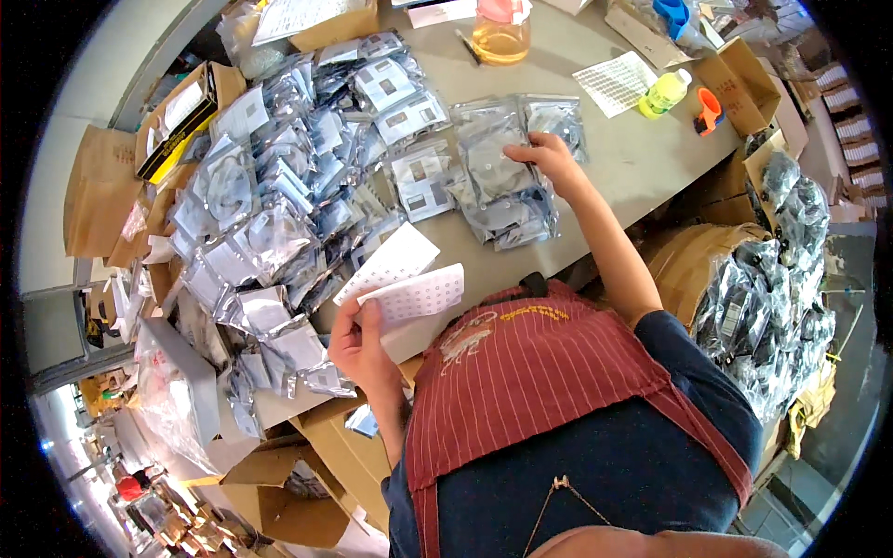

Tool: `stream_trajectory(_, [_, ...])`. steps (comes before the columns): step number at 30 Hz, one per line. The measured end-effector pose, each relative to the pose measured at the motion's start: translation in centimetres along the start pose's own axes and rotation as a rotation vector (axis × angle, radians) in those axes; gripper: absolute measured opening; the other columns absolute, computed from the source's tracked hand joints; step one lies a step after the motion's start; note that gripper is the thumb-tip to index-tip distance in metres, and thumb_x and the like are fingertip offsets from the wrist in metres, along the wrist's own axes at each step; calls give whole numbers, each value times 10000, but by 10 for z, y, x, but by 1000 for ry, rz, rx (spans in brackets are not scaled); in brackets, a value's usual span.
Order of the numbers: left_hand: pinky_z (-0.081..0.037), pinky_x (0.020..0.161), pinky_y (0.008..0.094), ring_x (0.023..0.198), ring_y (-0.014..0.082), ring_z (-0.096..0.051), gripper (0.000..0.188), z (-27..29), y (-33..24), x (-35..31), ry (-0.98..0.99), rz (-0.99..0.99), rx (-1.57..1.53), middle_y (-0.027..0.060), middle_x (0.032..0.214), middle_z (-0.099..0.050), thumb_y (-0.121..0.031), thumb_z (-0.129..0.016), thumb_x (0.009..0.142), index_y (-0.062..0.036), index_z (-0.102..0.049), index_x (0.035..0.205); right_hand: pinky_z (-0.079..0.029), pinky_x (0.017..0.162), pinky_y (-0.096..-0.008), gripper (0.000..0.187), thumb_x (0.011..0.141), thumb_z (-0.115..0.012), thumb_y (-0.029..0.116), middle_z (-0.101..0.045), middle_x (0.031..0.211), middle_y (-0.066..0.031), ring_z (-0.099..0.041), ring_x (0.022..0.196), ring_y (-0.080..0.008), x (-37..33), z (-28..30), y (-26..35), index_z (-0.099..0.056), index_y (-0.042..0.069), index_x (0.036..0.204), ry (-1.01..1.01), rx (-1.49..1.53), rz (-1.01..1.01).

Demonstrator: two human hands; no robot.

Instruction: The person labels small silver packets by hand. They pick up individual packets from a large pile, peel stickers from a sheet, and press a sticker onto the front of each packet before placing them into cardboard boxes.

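Observation:
My left hand (361, 352) pinches a folded white sheet of small printed labels (423, 294) between thumb and fingers, over the table's near edge. My right hand (551, 164) is closed on a silver zip bag (493, 169) with something round showing inside. That bag lies over a small pile of similar silver bags (510, 221), and another silver bag (556, 119) lies just beyond the hand. Between this pile and the large heap, a silver bag with a white label (420, 181) lies flat.
A large heap of silver bags (288, 186) covers the table's left side. Toward the back stand a jar of amber liquid (501, 37) and a yellow-green bottle (665, 94), near an orange tape dispenser (709, 112). Black items in clear plastic (763, 316) fill a carton at right.

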State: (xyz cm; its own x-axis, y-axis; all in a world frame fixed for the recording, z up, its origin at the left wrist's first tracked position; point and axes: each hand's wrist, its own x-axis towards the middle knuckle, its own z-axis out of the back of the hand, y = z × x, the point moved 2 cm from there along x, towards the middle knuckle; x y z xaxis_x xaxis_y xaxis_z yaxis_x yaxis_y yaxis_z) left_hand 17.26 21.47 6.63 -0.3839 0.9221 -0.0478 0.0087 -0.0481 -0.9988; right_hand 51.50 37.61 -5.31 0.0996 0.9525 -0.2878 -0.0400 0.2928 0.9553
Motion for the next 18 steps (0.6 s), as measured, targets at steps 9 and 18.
stream_trajectory(9, [-476, 823, 272, 890, 152, -626, 195, 20, 3, 10, -137, -81, -81, 99, 981, -695, -72, -609, 926, 53, -675, 1060, -504, 735, -344, 314, 888, -689, 276, -680, 910, -74, -644, 807, -187, -80, -67, 9, -640, 4, 1035, 551, -364, 203])
stream_trajectory(18, [-498, 847, 303, 914, 179, -646, 172, 47, -2, 18, -272, -127, -148, 122, 997, -695, -66, -588, 948, 63, -663, 1034, -523, 795, -463, 550, 803, -702, 539, -632, 1035, -214, -624, 961, -393, -49, -29, -9, -622, 13, 943, -150, -1181, 268])
